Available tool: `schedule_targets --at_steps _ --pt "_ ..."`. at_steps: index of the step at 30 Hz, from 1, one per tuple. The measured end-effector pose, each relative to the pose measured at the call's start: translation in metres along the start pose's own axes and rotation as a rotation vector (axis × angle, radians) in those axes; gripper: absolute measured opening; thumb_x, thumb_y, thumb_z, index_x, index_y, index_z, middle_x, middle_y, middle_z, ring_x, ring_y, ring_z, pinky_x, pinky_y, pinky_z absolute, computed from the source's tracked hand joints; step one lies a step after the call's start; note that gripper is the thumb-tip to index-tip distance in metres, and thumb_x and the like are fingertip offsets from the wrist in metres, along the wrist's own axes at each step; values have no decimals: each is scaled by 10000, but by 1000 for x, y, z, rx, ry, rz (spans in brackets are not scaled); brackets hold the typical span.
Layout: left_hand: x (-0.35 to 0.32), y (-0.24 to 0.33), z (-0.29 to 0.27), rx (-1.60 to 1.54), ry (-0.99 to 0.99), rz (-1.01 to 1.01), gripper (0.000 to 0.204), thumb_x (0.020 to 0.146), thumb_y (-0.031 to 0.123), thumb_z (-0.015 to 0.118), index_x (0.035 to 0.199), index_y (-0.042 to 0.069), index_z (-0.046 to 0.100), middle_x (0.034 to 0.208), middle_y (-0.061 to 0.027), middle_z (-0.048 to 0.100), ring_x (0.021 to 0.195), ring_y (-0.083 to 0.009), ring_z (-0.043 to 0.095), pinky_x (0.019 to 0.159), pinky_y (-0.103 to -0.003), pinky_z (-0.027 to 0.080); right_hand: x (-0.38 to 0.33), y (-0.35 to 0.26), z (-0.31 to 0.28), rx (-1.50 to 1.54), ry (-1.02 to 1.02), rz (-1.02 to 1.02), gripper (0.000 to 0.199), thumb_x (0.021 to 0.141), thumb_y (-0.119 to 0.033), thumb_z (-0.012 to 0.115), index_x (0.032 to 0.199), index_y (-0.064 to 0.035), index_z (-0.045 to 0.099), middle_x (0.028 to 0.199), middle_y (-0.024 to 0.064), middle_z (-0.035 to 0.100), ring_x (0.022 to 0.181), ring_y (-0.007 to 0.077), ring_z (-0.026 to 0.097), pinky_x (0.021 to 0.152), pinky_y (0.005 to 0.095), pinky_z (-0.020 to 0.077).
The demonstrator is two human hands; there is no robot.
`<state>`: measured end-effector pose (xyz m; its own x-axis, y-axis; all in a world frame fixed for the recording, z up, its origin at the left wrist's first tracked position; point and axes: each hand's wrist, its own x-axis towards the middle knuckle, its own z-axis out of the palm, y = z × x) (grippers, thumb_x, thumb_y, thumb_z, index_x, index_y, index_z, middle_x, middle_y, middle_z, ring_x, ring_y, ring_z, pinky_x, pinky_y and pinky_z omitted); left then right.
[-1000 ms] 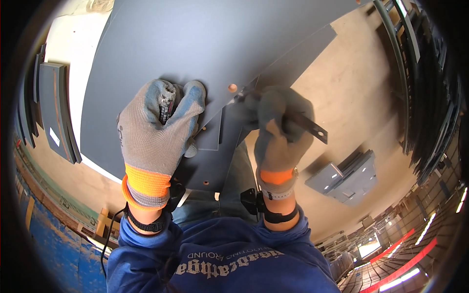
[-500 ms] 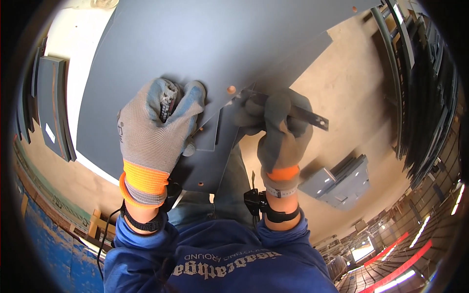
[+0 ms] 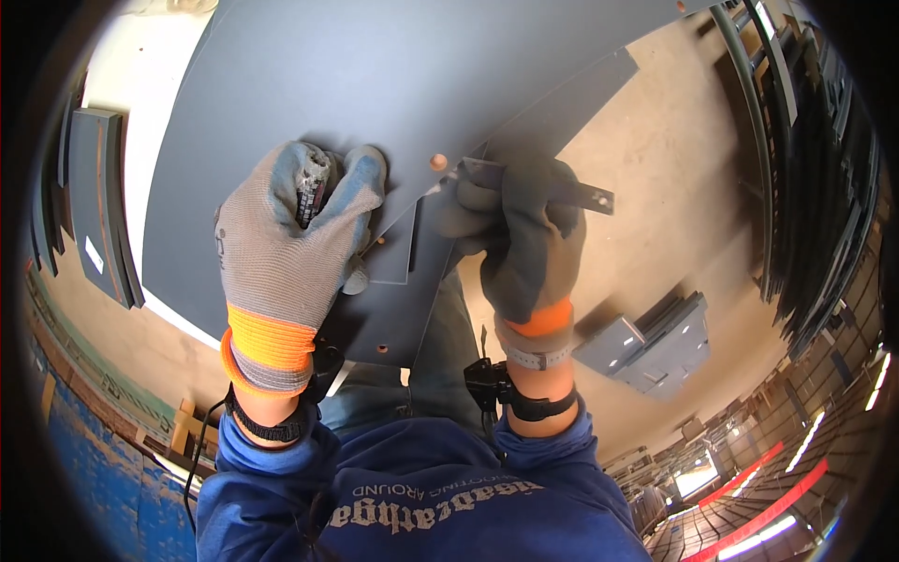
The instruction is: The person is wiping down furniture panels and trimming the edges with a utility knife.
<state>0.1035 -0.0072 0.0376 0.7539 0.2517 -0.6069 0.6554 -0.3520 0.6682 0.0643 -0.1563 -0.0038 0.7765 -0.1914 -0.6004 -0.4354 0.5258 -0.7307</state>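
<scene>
beside hands (image 3: 412, 244): stacked brackets (image 3: 651, 342) (floor)

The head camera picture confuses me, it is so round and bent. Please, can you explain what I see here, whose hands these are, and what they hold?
The camera sits on a person's head and looks down, so you see that person's own arms coming in from the lower edge. Its very wide lens bends straight edges near the rim.

Both hands wear grey knit gloves with orange cuffs. The left hand is closed around a small dark object that I cannot identify, and rests on a large dark grey metal panel. The right hand grips a narrow flat metal strip with a hole near its end, at the panel's edge. A smaller grey plate lies between the hands.

On the pale floor, a stack of grey brackets lies to the right, and more dark panels to the left.
</scene>
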Motion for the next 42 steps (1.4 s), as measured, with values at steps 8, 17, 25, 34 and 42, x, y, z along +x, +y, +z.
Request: schedule_targets --at_steps 8,17,25,34,42 --pt "-2 1 0 24 -1 44 301 834 204 720 675 30 532 513 1 494 425 -45 468 364 -218 383 4 20 -5 76 -22 -32 255 980 -217 483 969 19 579 830 103 642 636 168 625 469 228 458" --pt "-1 1 3 -20 -12 9 310 838 194 718 660 37 517 509 3 495 420 -40 446 369 -217 360 -6 21 -5 100 1 -30 307 983 -271 477 918 15 566 777 80 606 615 153 600 466 232 431" --pt "0 -5 2 51 32 95 308 830 206 725 653 50 528 516 14 482 433 -34 434 377 -218 365 -6 18 9 2 65 -50 358 975 -333 476 922 11 556 774 81 618 594 142 606 480 216 447" --pt "-1 -1 2 26 22 100 317 835 195 721 647 60 504 511 13 478 432 -38 454 353 -209 352 1 9 10 -77 103 71 366 973 -338 475 960 7 596 758 70 651 568 102 590 430 188 365" --pt "0 -1 2 14 3 14 313 833 183 724 655 51 502 503 9 477 419 -40 448 346 -215 347 -2 15 3 -29 81 94 370 979 -333 464 940 11 594 762 72 648 539 94 557 430 181 342"
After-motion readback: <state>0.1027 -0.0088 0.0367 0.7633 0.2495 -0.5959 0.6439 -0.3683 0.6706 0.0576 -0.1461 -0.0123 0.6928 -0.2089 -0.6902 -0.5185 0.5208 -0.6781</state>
